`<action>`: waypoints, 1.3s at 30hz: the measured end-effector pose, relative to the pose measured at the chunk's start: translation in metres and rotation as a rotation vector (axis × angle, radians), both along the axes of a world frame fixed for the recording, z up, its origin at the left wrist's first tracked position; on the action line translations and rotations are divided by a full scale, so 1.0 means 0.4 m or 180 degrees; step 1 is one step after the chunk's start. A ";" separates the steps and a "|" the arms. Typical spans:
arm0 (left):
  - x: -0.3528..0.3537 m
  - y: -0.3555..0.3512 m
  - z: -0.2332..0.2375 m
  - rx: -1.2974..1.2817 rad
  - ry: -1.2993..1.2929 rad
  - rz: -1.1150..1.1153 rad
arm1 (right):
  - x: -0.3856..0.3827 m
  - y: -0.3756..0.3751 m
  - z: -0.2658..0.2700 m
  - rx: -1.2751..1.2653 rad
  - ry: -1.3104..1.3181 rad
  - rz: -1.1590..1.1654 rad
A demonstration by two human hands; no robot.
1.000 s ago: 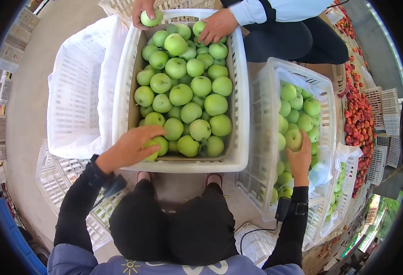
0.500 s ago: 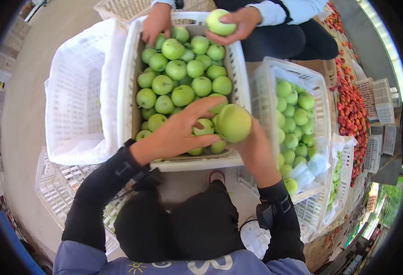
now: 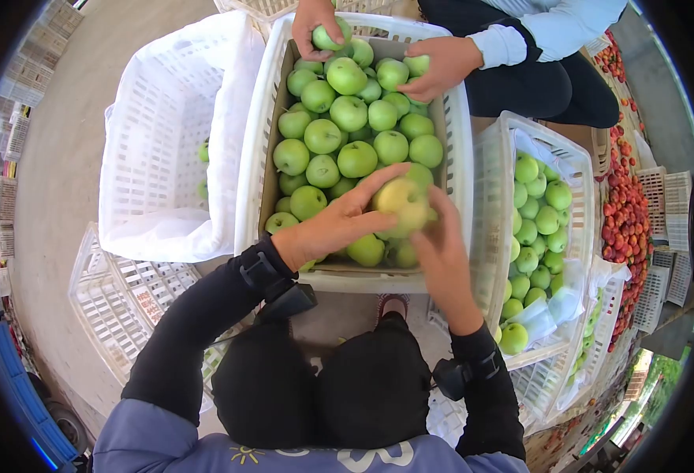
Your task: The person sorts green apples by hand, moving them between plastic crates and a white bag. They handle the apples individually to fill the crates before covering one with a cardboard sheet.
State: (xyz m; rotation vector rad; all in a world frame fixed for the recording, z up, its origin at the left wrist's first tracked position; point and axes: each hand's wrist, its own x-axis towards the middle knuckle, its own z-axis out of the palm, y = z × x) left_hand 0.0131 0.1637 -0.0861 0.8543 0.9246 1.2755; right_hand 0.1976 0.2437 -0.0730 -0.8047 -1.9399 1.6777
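Observation:
A yellow-green apple [image 3: 404, 206], slightly blurred, is held between my two hands above the front of a white crate [image 3: 464, 173] of green apples. My left hand [image 3: 339, 225] reaches in from the left, its thumb and forefinger curved against the apple's side. From the right, my right hand [image 3: 445, 256] grips the same apple, its fingers partly hidden behind it. Beneath my hands lie loose green apples [image 3: 356, 159] in the cardboard-lined crate.
Across the crate, another person's hands [image 3: 445, 67] each hold a green apple. On the left stands a white-lined crate [image 3: 146, 158] with a few apples showing through its side. A second crate of green apples [image 3: 548, 217] stands right, with red fruit [image 3: 629, 213] heaped beyond.
The view has shifted, so the crates sit further right. My left fingers have closed in on the apple. The other person's raised apple has come down to the crate, and their other hand has lifted one.

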 end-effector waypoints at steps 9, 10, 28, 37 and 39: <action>0.022 -0.011 -0.027 -0.0675 -0.0905 0.0146 | -0.011 0.017 -0.037 0.1174 -0.0462 0.0270; 0.014 -0.020 -0.024 -0.0718 -0.0833 0.0132 | -0.018 0.016 -0.041 0.1139 -0.0452 0.0329; -0.062 -0.221 -0.037 0.0619 0.3966 0.0097 | -0.127 -0.016 -0.072 0.1439 -0.1760 0.2135; -0.072 -0.190 -0.095 0.0476 0.3882 -0.0311 | -0.098 -0.022 -0.152 0.0554 -0.1542 0.1976; -0.066 -0.189 -0.090 0.0119 0.3942 -0.0490 | -0.101 -0.031 -0.160 0.0494 -0.1342 0.1691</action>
